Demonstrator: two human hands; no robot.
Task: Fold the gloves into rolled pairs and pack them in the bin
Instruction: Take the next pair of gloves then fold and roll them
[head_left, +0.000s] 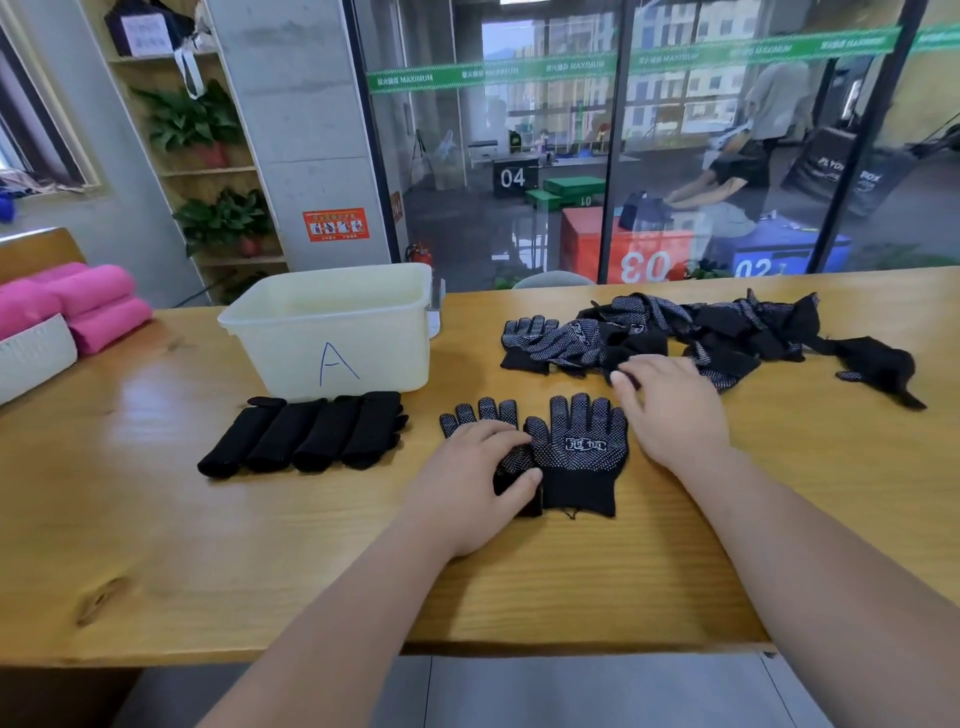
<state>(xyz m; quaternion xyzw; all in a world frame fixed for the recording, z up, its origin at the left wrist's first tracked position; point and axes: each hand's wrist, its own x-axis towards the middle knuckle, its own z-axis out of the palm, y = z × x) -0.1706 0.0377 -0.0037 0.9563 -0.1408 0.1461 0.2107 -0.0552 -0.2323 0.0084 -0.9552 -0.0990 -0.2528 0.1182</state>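
We list two dotted black gloves lying flat, side by side, fingers toward 12 o'clock: left glove (478, 413) and right glove (582, 452), on the table (208, 545). Left hand (467, 478) rests palm-down on the left glove, fingers relaxed. Right hand (670, 410), fingers straight and holding nothing, is at the near edge of the pile (701, 332), 1 o'clock. Four rolls (306, 436) sit at 9 o'clock, outside the bin (332, 332), 11 o'clock. Pink bundles (88, 301) sit far off at 10 o'clock.
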